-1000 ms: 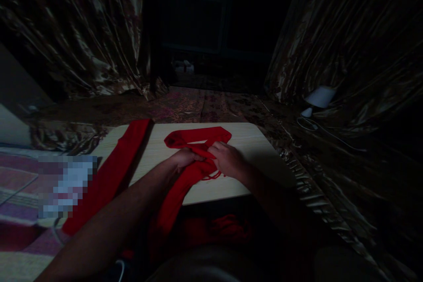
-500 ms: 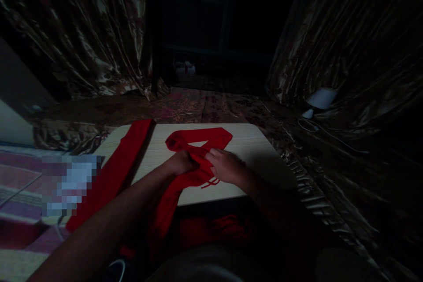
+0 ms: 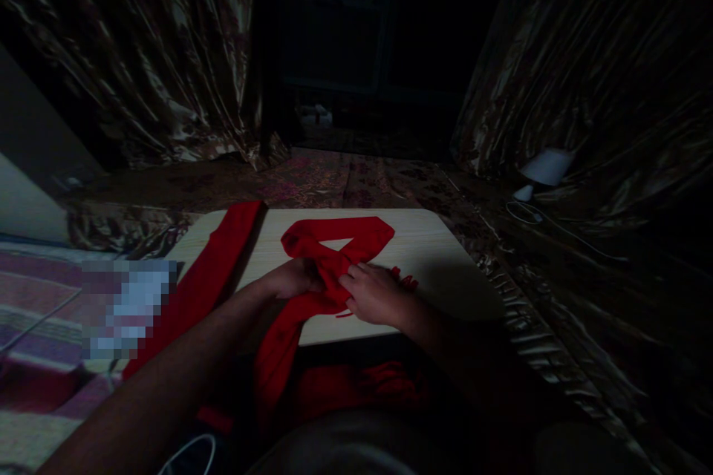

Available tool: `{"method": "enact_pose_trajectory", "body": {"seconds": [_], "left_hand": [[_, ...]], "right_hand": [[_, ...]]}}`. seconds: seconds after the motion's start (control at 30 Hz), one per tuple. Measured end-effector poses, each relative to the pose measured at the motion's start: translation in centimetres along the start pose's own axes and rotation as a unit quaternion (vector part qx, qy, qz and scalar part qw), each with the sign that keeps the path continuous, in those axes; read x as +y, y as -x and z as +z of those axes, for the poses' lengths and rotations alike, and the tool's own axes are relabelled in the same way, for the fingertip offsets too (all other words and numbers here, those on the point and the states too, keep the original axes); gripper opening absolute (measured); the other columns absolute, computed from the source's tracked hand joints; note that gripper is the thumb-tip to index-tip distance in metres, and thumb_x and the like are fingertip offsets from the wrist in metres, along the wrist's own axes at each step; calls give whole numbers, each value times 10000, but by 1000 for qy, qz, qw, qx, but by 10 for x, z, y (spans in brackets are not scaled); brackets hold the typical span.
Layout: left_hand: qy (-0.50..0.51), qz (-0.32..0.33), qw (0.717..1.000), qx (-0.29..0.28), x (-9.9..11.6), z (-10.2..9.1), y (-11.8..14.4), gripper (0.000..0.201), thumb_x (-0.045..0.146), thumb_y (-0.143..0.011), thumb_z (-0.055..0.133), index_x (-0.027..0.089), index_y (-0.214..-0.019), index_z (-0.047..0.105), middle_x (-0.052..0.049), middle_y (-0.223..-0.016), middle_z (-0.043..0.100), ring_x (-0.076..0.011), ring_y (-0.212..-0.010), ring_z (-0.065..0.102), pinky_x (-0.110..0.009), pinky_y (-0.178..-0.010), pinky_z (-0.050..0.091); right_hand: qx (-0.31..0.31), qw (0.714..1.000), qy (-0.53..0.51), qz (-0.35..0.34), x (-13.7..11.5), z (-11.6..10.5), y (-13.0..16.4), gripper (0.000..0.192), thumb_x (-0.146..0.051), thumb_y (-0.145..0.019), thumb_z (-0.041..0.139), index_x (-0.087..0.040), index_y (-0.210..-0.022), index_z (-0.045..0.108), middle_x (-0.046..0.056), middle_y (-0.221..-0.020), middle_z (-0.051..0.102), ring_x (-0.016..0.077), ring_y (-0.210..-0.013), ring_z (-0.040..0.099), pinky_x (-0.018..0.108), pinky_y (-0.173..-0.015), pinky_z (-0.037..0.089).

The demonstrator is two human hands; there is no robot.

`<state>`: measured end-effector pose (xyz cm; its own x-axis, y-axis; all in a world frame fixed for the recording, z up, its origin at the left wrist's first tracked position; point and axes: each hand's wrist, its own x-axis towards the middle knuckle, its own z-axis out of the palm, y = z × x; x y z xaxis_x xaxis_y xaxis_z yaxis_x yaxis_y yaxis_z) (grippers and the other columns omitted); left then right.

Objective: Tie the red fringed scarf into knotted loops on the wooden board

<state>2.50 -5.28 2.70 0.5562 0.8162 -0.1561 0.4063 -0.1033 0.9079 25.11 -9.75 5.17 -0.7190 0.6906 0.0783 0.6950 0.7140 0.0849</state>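
Two hands [image 3: 373, 295] gripping looped red cloth [image 3: 334, 261], pale tabletop [image 3: 420, 234]

The left grip [image 3: 298, 278] and right grip [image 3: 368, 293] hold a red fringed scarf [image 3: 334, 263], looped and crossed on a pale wooden desk [image 3: 445, 256]. Another red length [image 3: 217, 260] lies leftward; a white lamp [image 3: 549, 166] sits far right.
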Motion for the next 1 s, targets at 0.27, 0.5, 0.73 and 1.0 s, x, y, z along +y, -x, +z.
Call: {"method": "enact_pose_trajectory", "body": {"seconds": [0.27, 0.5, 0.73, 1.0], "left_hand": [[49, -62, 995, -66, 13, -13, 29, 208, 289, -683, 747, 163, -848, 748, -39, -865, 746, -233, -913, 656, -293, -820, 478], [267, -82, 956, -87, 11, -17, 55, 369, 270, -703, 810, 188, -1062, 777, -91, -1088, 763, -229, -973, 711, -333, -939, 507], [214, -145, 964, -57, 1, -24, 76, 300, 331, -745, 819, 146, -979, 787, -117, -1008, 774, -210, -824, 727, -274, -770, 557], [291, -114, 945, -94, -18, -38, 116, 307, 365, -633, 856, 137, -828, 790, -88, -778, 749, -180, -641, 677, -244, -625, 535]], "right_hand": [[-19, 1000, 0, -7, -4, -3, 0, 282, -251, -887, 572, -145, -1127, 676, 152, -1091, 664, 293, -1062, 602, 428, -936, 483], [-11, 1000, -7, -24, -1, -5, 1, 294, -267, -888, 577, -141, -1129, 688, 152, -1080, 670, 283, -1045, 622, 425, -978, 467], [-19, 1000, -12, -20, 1, -5, 2, 336, -337, -902, 575, -158, -1162, 691, 151, -1098, 665, 292, -1081, 616, 425, -973, 472], [-31, 999, -32, -24, 3, -7, 2, 400, -344, -893, 588, -150, -1233, 668, 143, -1098, 657, 281, -1054, 622, 384, -900, 493]]}}
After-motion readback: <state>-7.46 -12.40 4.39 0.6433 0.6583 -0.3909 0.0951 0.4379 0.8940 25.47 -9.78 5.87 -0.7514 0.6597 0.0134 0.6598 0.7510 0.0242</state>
